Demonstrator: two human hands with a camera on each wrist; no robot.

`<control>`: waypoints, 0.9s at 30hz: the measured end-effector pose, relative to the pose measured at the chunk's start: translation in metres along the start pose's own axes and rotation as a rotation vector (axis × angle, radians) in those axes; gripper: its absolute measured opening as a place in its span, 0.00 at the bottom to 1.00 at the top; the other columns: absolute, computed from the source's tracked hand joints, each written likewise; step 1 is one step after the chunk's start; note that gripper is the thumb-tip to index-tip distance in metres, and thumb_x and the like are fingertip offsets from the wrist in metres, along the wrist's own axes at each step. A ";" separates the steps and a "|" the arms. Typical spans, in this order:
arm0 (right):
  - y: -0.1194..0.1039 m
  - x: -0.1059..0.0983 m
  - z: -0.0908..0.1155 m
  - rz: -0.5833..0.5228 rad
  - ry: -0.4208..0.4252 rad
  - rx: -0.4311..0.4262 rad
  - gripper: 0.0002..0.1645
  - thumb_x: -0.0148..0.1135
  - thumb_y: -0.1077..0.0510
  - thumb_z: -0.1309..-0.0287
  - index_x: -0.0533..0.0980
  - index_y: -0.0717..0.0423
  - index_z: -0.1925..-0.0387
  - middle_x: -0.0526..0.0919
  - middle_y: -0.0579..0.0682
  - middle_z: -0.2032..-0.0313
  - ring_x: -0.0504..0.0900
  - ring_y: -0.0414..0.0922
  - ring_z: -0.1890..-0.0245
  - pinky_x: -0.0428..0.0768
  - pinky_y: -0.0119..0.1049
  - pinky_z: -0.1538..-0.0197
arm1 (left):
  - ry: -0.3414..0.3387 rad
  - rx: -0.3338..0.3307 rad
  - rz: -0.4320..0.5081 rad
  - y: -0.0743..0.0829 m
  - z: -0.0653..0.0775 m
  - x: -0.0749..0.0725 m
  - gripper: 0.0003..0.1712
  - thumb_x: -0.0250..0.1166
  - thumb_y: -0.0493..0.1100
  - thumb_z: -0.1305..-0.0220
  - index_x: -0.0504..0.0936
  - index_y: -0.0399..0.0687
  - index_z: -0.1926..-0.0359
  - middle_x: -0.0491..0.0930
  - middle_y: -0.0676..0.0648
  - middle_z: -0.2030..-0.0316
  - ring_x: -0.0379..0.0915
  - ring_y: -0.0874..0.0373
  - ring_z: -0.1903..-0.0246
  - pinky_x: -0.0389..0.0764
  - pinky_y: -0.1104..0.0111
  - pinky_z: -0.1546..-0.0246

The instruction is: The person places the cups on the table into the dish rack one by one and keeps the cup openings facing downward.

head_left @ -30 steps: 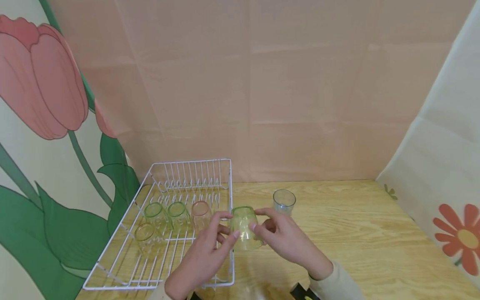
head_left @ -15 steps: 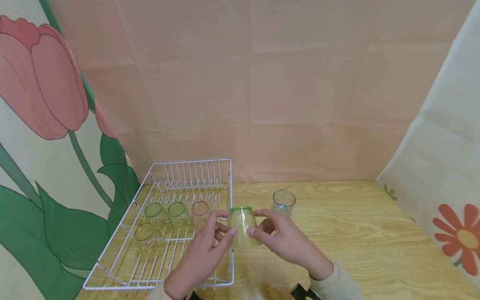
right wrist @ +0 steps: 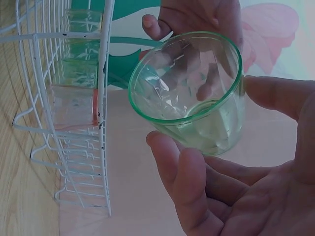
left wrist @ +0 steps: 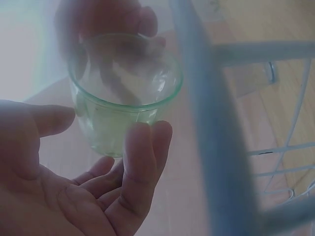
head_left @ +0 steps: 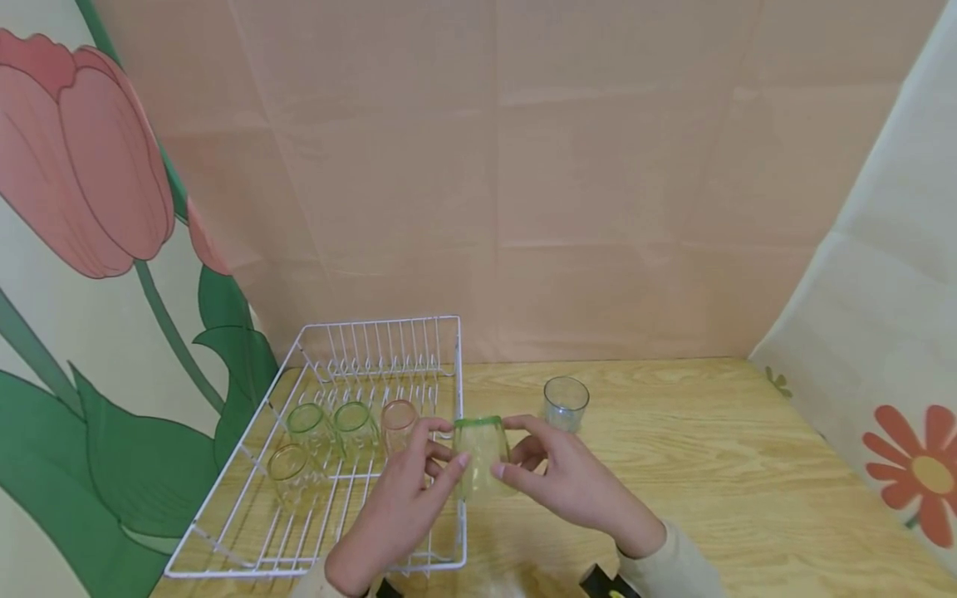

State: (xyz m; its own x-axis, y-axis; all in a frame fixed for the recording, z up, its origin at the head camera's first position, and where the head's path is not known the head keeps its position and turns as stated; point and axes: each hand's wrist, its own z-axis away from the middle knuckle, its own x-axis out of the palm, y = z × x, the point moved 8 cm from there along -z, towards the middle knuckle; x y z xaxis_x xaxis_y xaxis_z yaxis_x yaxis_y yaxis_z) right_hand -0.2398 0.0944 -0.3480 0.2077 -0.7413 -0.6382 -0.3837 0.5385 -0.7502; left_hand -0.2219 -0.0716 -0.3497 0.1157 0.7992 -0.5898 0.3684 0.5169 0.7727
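Between my two hands is a clear glass tumbler [head_left: 481,465] with a green rim, held up off the table. My left hand [head_left: 404,492] pinches its left side with thumb and fingers. On the other side my right hand [head_left: 566,477] does the same. In the right wrist view the tumbler [right wrist: 224,130] is tilted, its mouth toward the camera and nothing inside. The left wrist view has the tumbler [left wrist: 106,130] between the left thumb and fingertips, the other hand behind it.
A white wire dish rack [head_left: 465,531] stands at the left, its right edge beside the left hand. Several glasses stand in it: green-rimmed [head_left: 355,428], pink-rimmed [head_left: 399,419] and amber-rimmed [head_left: 290,473]. A bluish glass [head_left: 566,407] stands on the wooden table [head_left: 710,465] behind the right hand.
The tumbler has shifted slightly left and its tilt has changed, so its green rim now shows nearly as a flat line. Both hands still hold it; the other glasses have stayed in place.
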 end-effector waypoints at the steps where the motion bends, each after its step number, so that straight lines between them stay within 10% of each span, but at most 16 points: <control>1: 0.000 0.000 0.000 0.003 0.001 -0.004 0.33 0.61 0.39 0.44 0.68 0.49 0.41 0.82 0.37 0.68 0.78 0.37 0.70 0.76 0.32 0.73 | 0.000 -0.001 0.003 0.000 0.000 0.000 0.27 0.50 0.63 0.33 0.62 0.55 0.41 0.81 0.53 0.60 0.76 0.65 0.66 0.76 0.70 0.69; 27: -0.005 -0.002 0.000 -0.012 0.024 -0.101 0.34 0.67 0.41 0.49 0.66 0.41 0.41 0.82 0.44 0.57 0.80 0.37 0.69 0.78 0.32 0.72 | 0.003 0.013 0.010 0.002 0.000 0.000 0.32 0.53 0.64 0.36 0.61 0.58 0.36 0.77 0.51 0.56 0.74 0.64 0.65 0.75 0.70 0.71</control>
State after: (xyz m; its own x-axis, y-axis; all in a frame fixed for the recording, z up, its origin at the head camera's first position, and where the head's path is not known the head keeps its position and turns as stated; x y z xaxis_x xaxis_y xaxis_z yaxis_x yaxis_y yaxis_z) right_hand -0.2377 0.0930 -0.3428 0.1920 -0.7576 -0.6238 -0.4705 0.4868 -0.7360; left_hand -0.2209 -0.0705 -0.3487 0.1168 0.8049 -0.5818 0.3791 0.5053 0.7752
